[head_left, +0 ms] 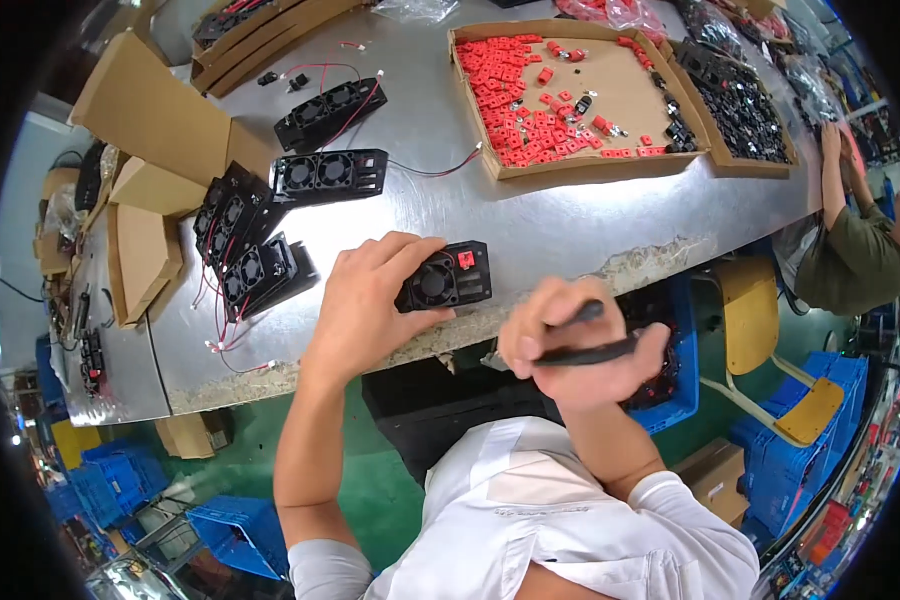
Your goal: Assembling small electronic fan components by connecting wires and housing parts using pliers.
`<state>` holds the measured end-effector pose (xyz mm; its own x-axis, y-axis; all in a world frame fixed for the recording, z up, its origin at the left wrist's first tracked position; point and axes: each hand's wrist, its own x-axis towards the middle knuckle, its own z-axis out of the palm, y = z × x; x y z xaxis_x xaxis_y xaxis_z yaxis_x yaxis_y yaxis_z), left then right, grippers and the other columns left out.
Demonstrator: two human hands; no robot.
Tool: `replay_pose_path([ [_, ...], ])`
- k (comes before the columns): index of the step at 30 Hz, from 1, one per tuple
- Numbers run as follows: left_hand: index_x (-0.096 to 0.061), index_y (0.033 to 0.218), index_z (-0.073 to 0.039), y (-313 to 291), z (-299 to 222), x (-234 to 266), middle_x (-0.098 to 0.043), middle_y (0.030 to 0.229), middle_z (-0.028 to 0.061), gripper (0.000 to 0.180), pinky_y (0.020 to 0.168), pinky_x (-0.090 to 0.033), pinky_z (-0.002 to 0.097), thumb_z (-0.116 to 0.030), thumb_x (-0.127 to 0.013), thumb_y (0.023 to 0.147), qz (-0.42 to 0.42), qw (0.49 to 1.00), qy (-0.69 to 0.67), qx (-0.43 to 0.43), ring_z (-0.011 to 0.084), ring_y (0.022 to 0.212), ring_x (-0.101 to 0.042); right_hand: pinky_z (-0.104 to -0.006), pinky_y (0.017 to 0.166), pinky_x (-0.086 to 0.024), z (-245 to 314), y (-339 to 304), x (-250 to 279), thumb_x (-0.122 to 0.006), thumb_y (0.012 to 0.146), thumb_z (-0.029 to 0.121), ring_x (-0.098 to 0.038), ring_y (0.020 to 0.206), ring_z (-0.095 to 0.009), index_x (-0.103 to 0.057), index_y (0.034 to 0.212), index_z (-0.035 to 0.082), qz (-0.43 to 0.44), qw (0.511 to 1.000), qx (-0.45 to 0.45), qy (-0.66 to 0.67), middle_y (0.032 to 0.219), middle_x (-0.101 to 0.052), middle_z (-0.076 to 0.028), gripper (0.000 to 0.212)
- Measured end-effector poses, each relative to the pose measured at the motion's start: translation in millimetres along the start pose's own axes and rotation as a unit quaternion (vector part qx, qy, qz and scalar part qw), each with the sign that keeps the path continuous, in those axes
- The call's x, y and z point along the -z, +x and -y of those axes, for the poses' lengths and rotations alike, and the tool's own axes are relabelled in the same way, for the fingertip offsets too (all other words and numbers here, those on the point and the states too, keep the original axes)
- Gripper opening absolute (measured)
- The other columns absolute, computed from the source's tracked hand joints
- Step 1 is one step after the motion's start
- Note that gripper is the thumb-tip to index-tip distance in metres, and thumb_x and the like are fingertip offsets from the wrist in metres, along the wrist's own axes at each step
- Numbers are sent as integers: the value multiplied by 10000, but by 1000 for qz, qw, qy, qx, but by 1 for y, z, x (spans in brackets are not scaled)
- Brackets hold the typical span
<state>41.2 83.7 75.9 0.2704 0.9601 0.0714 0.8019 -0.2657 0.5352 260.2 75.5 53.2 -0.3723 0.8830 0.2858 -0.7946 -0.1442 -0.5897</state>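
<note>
At the centre of the frame, your left hand (365,290) is clamped on a black rectangular fan module (435,285) at the front of the bare metal desk (535,235), fingers over its upper edge, thumb along its lower one. The module's long axis runs left to right, its right end tipped slightly up the frame and bearing a small red block (466,260). That free end faces your right hand (582,345), right of centre and lower in the frame, its fingers wrapped around a slim black two-armed tool (595,354); blur means you cannot tell how the tool's tip stands. From those right fingers, the module lies toward the upper left, apart from them. Your left hand is the nearer, touching it; your right meets only the tool.
</note>
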Motion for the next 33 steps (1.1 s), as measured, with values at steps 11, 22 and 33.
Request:
replay_pose_path([
  [11, -629, 1193, -105, -17, -13, -23, -640, 1083, 64, 634, 821, -451, 402, -224, -859, 613, -94, 994, 27, 41, 302, 938, -604, -350, 630, -425, 17, 84, 3, -265, 861, 797, -547, 707, -252, -568, 1147, -15, -3, 994, 33, -100, 844, -571, -146, 913],
  [22, -625, 1186, -127, -20, -16, -35, -609, 1051, 20, 590, 784, -417, 385, -245, -838, 648, -143, 987, 55, 51, 251, 898, -589, -336, 653, -435, -10, 104, -3, -270, 913, 726, -563, 705, -228, -570, 1161, -16, 4, 986, 75, -147, 831, -591, -133, 839],
  [33, -626, 1202, -125, -19, -18, -35, -613, 1047, 23, 612, 796, -418, 382, -233, -843, 640, -138, 987, 49, 58, 248, 899, -592, -352, 649, -409, -17, 102, -1, -279, 887, 762, -552, 702, -255, -587, 1123, 2, -25, 983, 62, -169, 815, -585, -139, 854],
])
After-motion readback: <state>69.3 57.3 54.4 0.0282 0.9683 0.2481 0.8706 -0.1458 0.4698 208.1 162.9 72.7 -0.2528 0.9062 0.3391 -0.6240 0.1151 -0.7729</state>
